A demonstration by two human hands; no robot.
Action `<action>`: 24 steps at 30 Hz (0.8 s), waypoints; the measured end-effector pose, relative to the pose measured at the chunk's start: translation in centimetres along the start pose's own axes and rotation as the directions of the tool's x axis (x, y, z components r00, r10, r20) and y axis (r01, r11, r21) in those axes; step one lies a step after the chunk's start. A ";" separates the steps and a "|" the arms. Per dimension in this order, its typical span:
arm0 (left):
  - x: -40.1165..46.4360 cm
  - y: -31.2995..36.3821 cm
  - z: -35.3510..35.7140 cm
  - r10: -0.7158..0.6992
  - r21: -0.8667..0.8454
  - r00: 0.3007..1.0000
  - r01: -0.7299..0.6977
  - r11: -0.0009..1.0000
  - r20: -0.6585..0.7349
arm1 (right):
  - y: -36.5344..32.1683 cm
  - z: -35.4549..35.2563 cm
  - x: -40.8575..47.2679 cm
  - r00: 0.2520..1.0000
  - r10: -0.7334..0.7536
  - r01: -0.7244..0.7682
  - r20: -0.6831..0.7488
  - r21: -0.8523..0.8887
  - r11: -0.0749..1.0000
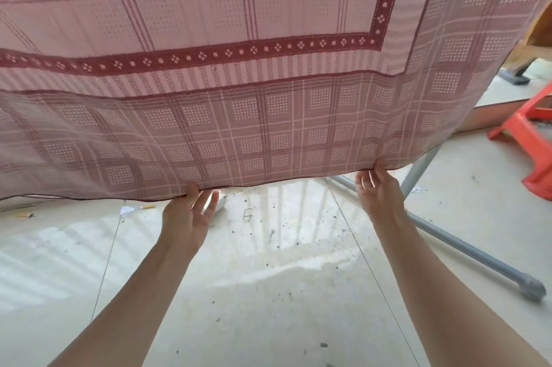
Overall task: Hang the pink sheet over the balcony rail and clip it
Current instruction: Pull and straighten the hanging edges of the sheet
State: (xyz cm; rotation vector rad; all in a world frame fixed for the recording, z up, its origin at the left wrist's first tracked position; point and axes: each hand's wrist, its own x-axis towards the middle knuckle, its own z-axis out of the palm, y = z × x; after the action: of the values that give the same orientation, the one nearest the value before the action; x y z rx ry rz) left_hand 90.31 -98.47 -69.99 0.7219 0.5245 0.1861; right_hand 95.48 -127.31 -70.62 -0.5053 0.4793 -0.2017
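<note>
No brand, label or writing can be read anywhere here. The pink sheet (239, 68) hangs in front of the person, filling the upper part of the view, its checked lower hem just above the pale tiled floor (268, 277). Both hands reach up to that hem: the left hand (191, 214) pinches it between thumb and fingers, the other fingers loosely spread, and the right hand (378, 190) grips the hem nearer the sheet's right corner. A grey pole (466, 250) slants across the floor beside a red plastic stool (528, 139).
</note>
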 end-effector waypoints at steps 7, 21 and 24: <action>-0.2 0.5 -0.2 0.047 0.013 0.997 -0.046 0.999 -0.069 | 1.0 -0.4 -0.8 0.996 0.019 -0.028 0.083 0.109 0.994; -3.4 -4.6 4.1 -0.185 0.005 0.948 0.191 0.982 0.260 | -4.8 -0.7 -0.6 0.997 -0.015 0.003 0.078 0.158 0.987; -3.0 -5.3 4.8 -0.158 0.029 0.946 0.156 0.987 0.282 | -6.3 -1.1 0.2 0.997 -0.034 0.021 0.076 0.161 0.987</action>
State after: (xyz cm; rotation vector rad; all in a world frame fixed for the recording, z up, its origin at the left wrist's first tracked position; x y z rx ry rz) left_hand 90.14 -106.19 -69.35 0.6953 0.3059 -0.0690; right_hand 94.70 -133.28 -68.34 -0.3612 0.3761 -0.2443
